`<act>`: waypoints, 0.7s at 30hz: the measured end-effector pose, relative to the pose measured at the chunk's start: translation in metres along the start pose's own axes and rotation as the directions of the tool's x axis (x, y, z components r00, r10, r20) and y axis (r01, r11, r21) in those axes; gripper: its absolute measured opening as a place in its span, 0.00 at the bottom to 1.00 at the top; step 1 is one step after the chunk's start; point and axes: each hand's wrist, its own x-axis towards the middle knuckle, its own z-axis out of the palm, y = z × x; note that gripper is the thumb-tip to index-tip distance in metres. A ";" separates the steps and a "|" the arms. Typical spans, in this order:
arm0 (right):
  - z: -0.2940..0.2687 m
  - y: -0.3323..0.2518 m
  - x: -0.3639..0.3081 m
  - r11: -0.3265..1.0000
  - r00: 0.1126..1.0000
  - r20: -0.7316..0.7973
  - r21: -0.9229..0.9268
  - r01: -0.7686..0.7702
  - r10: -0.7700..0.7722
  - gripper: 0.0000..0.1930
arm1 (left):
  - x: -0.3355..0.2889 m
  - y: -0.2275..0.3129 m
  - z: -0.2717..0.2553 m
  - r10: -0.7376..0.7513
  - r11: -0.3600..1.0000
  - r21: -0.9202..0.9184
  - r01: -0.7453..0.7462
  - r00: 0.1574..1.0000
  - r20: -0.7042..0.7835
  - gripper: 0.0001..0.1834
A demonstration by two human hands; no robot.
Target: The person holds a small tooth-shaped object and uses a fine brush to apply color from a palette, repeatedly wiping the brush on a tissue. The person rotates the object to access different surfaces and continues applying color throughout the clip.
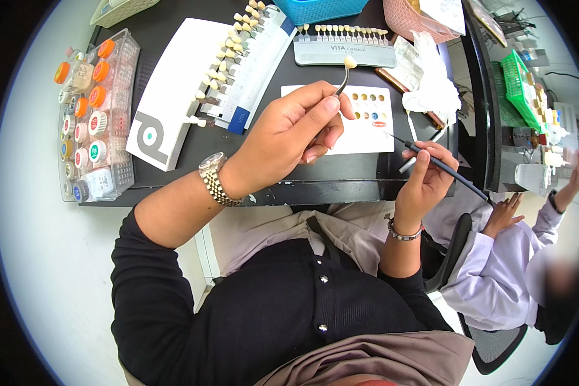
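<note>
Fingers [328, 106] of the left hand [289, 138] pinch a thin metal stick tipped with a sample tooth [349, 62], raised above the white mixing palette [341, 122] and its small colour wells. The right hand [428, 177] closes on a dark brush [441, 166]. On the black worktop [341, 170], a clear box [96, 116] holds orange-, red- and blue-capped jars; a white carton [174, 90] lies just beside it.

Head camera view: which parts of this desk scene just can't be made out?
- Left hand: its fingers hide most of the shade tab's metal stem.
- Right hand: the thin brush's tip is too small to judge.
- Blue basket: cut off by the top edge.
- Small jars in the clear rack: contents too small.
</note>
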 end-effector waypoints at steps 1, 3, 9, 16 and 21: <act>0.000 0.000 0.000 1.000 1.000 0.000 0.000 0.000 0.000 0.06 | 0.001 -0.001 0.000 0.004 1.000 0.001 -0.004 1.000 -0.002 0.14; 0.001 0.000 0.000 1.000 1.000 -0.001 0.003 0.001 -0.001 0.06 | 0.001 -0.002 0.000 0.017 1.000 0.017 -0.017 1.000 -0.008 0.14; 0.000 0.000 0.000 1.000 1.000 -0.003 -0.010 -0.001 0.001 0.06 | 0.002 -0.005 -0.002 0.031 0.999 0.034 -0.031 0.999 -0.009 0.14; 0.001 0.000 0.000 1.000 1.000 -0.001 -0.002 0.008 -0.008 0.06 | 0.002 -0.001 -0.001 0.029 0.998 0.051 -0.029 1.000 -0.003 0.14; 0.001 0.000 0.000 1.000 1.000 -0.005 -0.011 -0.001 0.001 0.06 | -0.001 -0.003 -0.002 0.188 0.966 0.162 -0.202 0.977 0.096 0.14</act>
